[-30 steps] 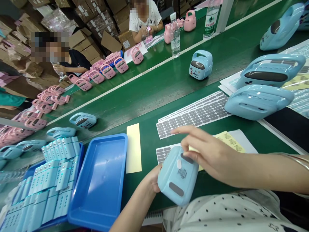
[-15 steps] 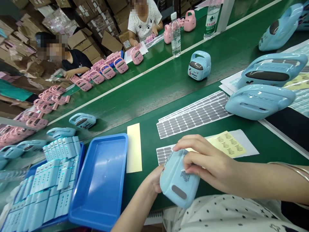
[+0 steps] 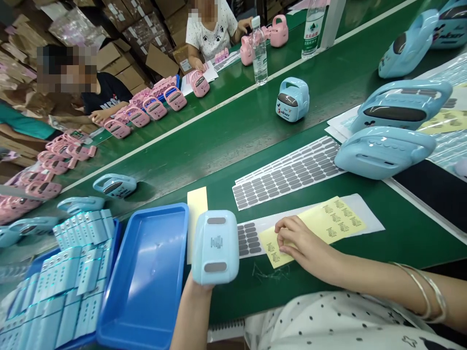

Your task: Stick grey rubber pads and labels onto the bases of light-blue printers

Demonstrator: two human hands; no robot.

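My left hand (image 3: 203, 286) grips a light blue handled device (image 3: 216, 253) from behind, so its fingers are mostly hidden. The device's base faces me, with a grey oval pad near each end and small dark print between them. My right hand (image 3: 304, 245) is over a yellow label sheet (image 3: 317, 218), its fingers curled together near the lower printed labels. Anything pinched in them is too small to make out. Under the yellow sheet lies a white sheet of grey oval pads (image 3: 249, 239). More pad sheets (image 3: 288, 172) are fanned out farther back.
An empty-looking blue tray (image 3: 146, 272) stands left of my hand, beside a tray of stacked light blue boxes (image 3: 69, 282). Blue devices (image 3: 385, 153) stand at right and on the green belt (image 3: 219, 126). Across it, people work among pink devices (image 3: 175, 98) and water bottles (image 3: 260, 53).
My left hand has moved left and turned the device so its whole base shows. My right hand has left the device and come down over the yellow label sheet.
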